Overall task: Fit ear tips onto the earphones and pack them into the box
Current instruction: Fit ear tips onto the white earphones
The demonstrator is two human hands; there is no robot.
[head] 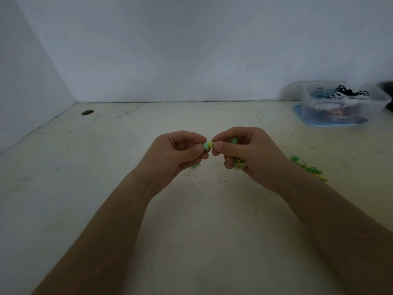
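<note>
White walls back a scuffed cream table (106, 188). At its far right sits a clear plastic box (344, 103) of tangled cables on a blue lid (302, 116). Both hands meet above the table's middle. The right hand (248, 154) is curled around a bundled yellow-green cable (239, 162), pinching a yellow earbud (210, 144). The left hand (178, 156) pinches a green ear tip (205, 146) against that earbud. More green-yellow earphone cable (308, 167) lies on the table just right of the right wrist.
</note>
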